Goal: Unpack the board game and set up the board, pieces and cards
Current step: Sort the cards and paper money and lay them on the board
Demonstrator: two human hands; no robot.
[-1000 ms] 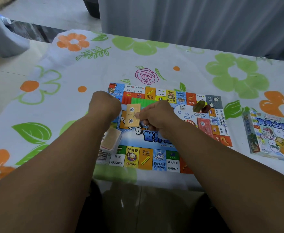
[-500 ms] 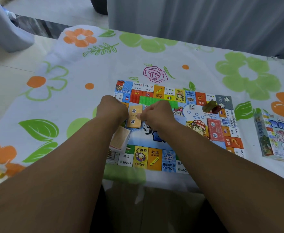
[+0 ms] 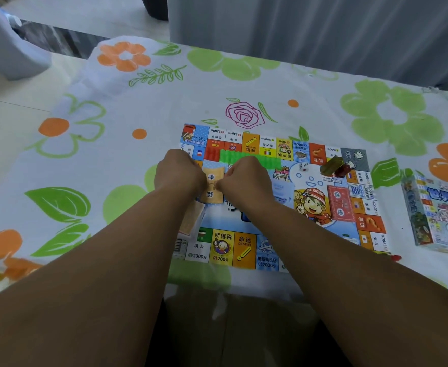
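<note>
The colourful game board (image 3: 257, 250) lies flat on the flowered tablecloth. My left hand (image 3: 178, 172) and my right hand (image 3: 246, 178) meet over its left centre, both with curled fingers pinching a stack of orange cards (image 3: 213, 187). Below my left wrist sits another stack of orange-backed cards (image 3: 191, 221). A red card stack (image 3: 340, 205) lies on the board's right side. Green plastic houses (image 3: 249, 157) and red plastic pieces (image 3: 212, 152) line the top. A white die (image 3: 304, 166) and a green and a red token (image 3: 334, 166) sit near the top right corner.
The game box (image 3: 440, 215) stands at the right on the tablecloth (image 3: 111, 160). The table's near edge runs just below the board. A small red piece (image 3: 395, 258) lies off the board's lower right corner. A grey curtain hangs behind the table.
Both hands stay together on the orange card stack at the board's left centre; the right hand has closed in tighter against it. The camera view has shifted slightly.
</note>
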